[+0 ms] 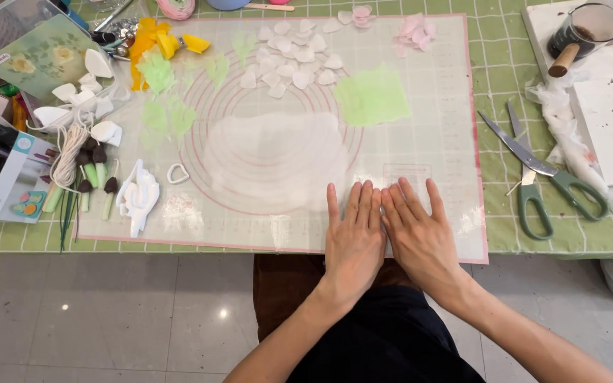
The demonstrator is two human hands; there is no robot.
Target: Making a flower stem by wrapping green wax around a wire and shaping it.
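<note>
Hands, left hand (pixel 354 237) and right hand (pixel 420 234), flat, fingers spread, holding nothing, press mat (pixel 427 142) at 6 o'clock; best kept even.

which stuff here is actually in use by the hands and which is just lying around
In use:
- left hand, flat on the mat
- right hand, flat beside it
- translucent mat
- thin white sheet, nearest

Lying about:
- green-handled scissors
- white petals
- pink petals
- green sheet
- heart-shaped cutter
- coil of string
</note>
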